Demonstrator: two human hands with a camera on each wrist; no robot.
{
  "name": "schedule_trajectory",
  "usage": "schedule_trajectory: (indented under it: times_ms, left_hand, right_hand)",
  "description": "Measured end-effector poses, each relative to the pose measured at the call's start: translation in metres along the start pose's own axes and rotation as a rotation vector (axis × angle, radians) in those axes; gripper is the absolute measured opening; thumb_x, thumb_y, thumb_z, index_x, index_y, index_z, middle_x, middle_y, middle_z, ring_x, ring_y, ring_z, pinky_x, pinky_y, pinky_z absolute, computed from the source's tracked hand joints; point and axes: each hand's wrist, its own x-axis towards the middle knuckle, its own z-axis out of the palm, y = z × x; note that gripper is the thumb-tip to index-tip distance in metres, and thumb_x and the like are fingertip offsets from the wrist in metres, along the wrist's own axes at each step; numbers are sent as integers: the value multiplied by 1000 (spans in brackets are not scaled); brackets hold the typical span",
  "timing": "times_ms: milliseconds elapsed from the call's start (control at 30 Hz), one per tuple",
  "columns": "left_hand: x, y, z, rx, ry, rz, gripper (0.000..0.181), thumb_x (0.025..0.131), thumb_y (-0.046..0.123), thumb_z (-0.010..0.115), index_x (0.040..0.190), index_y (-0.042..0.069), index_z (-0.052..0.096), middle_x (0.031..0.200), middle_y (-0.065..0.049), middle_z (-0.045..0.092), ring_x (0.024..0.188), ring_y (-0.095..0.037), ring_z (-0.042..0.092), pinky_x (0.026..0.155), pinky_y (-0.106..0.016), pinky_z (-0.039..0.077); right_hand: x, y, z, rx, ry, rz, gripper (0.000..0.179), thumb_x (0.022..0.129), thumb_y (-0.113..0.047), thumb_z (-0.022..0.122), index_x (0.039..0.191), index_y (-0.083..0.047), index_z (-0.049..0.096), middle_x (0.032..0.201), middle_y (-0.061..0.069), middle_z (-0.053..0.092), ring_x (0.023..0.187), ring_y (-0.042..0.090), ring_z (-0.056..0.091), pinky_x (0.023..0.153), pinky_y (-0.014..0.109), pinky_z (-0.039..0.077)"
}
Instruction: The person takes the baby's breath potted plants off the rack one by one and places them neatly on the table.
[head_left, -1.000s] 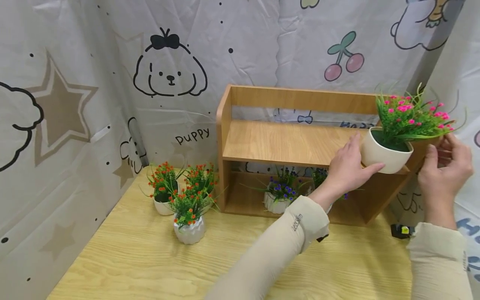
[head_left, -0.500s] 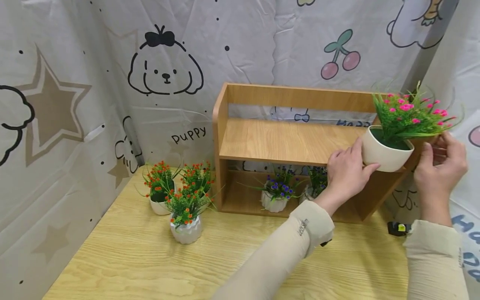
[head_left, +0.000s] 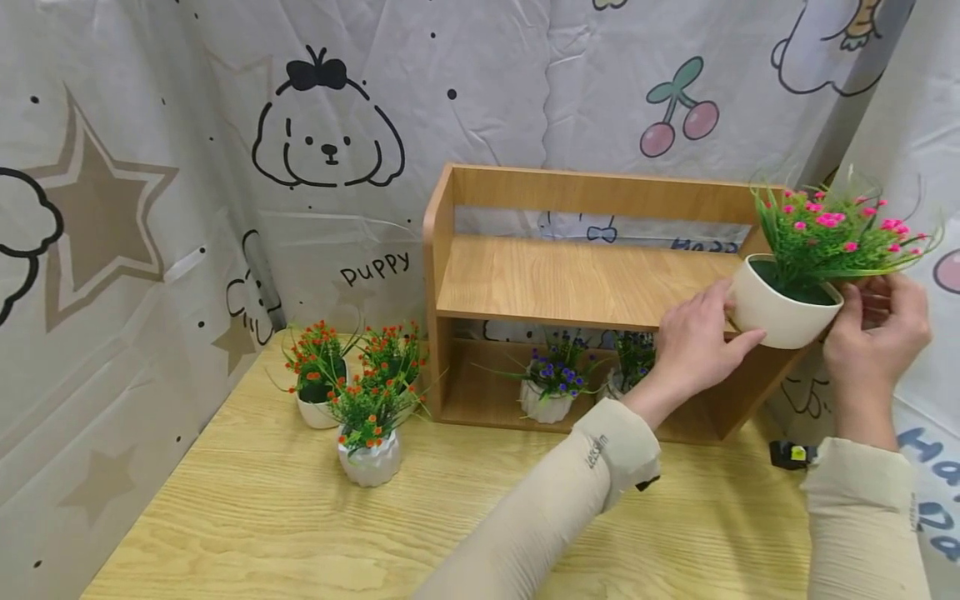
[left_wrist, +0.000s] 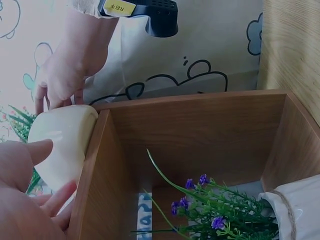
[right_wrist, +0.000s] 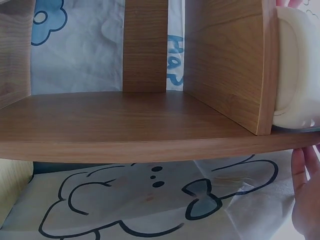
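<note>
Cream pot: lay inside the grip of the left hand, between it and the right hand.
Left hand: held the pot, thumb along its front, fingers at its left side; forearm crossed in front of the shelf.
Right hand: just beside the pot's right side, across from the left-hand grip, fingers bent and partly hidden by leaves; could not tell whether they pinched anything.
Pink flowers: rose above the grip with long green leaves, spreading rightward over the right hand.
Shelf: upper board ran leftward from the grip; pot stood at its right end, base close against the board. Could not tell whether base touched or hung just above.
Purple-flowered pots: two, in the lower compartment, below and left of the grip; the nearer pot partly covered by the left arm, the farther pot in plainer sight.
Orange-flowered pots: three clustered on the table, well apart from the grip, far to its left and lower.
Black object: on the table below the grip, near the right sleeve, yellow patch on it.
Printed curtain: behind the grip, puppy and cherries visible leftward.
</note>
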Motion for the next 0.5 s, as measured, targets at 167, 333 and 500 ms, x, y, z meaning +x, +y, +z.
schedule_trajectory:
  times_ms: [167,333,500]
  left_hand:
    - [0,4,2,-51,-80,63,76,95,56,67,155,20,36,136,14,60,117,2,60,94,-12,47]
    - [-1,6,3,-74,-95,64,75,95,56,68,152,20,37,131,16,62,109,3,61,85,-10,46]
    - [-3,5,3,-102,-76,44,73,96,54,68,153,21,38,132,15,62,111,4,61,87,-8,44]
  right_hand:
    - [-1,-3,0,19,14,15,25,102,-11,59,123,-14,72,98,-33,43,88,-16,48,78,7,42]
    - [-1,-5,0,45,28,17,25,101,-8,59,120,-14,73,97,-32,44,87,-16,49,78,6,42]
    - [1,2,1,15,17,3,26,100,-9,60,123,-13,73,98,-32,44,87,-18,49,78,4,43]
